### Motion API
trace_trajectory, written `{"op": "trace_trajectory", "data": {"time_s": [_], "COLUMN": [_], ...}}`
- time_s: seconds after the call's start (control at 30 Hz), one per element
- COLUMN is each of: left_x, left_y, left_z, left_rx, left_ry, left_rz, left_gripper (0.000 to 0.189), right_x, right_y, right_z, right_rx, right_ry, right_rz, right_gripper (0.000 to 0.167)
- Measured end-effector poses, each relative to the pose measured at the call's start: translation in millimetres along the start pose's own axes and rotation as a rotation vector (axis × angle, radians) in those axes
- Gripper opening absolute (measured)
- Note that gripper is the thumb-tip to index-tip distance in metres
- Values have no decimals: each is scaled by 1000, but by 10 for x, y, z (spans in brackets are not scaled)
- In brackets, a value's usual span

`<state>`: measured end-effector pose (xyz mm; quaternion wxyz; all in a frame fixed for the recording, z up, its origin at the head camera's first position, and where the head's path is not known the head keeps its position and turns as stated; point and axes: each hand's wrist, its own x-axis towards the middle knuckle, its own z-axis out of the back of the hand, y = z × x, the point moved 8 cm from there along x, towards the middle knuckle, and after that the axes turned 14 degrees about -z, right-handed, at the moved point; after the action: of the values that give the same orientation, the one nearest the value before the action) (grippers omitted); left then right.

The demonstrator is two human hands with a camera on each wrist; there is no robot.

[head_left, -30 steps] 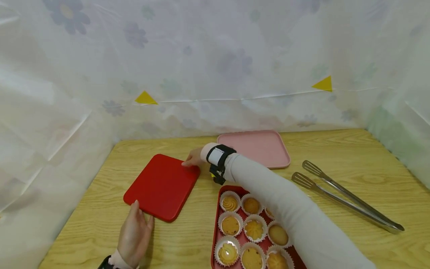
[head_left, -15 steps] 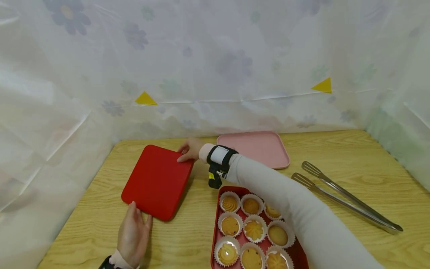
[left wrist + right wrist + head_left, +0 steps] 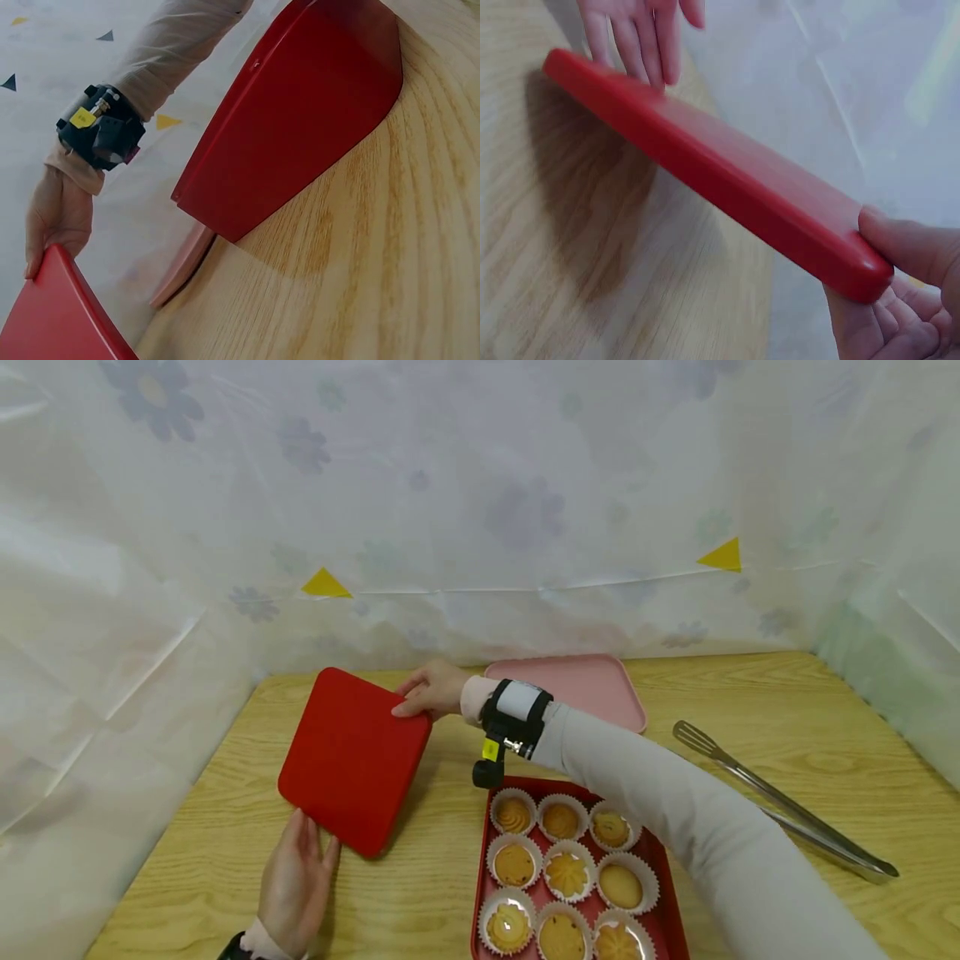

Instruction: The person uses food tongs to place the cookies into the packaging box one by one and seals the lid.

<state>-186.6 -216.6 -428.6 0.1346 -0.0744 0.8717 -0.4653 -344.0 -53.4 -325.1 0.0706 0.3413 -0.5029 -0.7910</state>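
Note:
A flat red square lid stands tilted over the left of the table, its far right corner raised. My right hand grips that corner; in the right wrist view the thumb lies on top, fingers underneath. At the lid's near edge, my left hand reaches with straight fingers, which touch or nearly touch it. The left wrist view shows the right hand pinching the lid. To the right sits a deep red box holding several cookies in white paper cups.
A pink tray lies at the table's back, partly behind the right forearm. Metal tongs rest at the right, partly hidden by the sleeve. Flower-patterned sheeting walls the table's back and sides.
My right hand has lifted the lid's far right corner, tipping the lid up from nearly flat. The right forearm has shifted slightly, covering more of the tongs. My left hand has barely moved.

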Motion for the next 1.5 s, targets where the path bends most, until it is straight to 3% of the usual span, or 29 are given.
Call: {"op": "trace_trajectory", "data": {"time_s": [0.17,0.4,0.57,0.77,0.87,0.97,1.3,1.4,1.5], "left_x": [8,-12,-54,-107,-140,-175,-292,-338,-402], "left_y": [-84,-169,-198,-198,-187,-172,-115,-83,-23], "left_z": [-77,-261,-376,-600,-731,-843,-1170,-1268,-1339], "left_rx": [84,263,342,440,449,460,519,487,480], "left_ry": [-2,122,168,258,324,382,535,580,630], "left_rz": [-49,-119,-149,-193,-232,-256,-251,-255,-247], "left_gripper": [66,69,80,81,81,80,78,77,77], "right_x": [-195,-467,-706,-1069,-1261,-1434,-1988,-2130,-2227], "right_y": [35,-131,-320,-505,-620,-748,-1010,-1113,-1273], "right_z": [65,162,255,382,441,526,666,675,648], "right_rx": [39,224,288,290,257,199,4,-92,-103], "right_ry": [-38,-41,-21,64,57,-10,-103,-158,-147], "right_rz": [18,31,50,174,217,221,291,268,206], "right_gripper": [47,45,50,67,70,73,74,78,81]}}
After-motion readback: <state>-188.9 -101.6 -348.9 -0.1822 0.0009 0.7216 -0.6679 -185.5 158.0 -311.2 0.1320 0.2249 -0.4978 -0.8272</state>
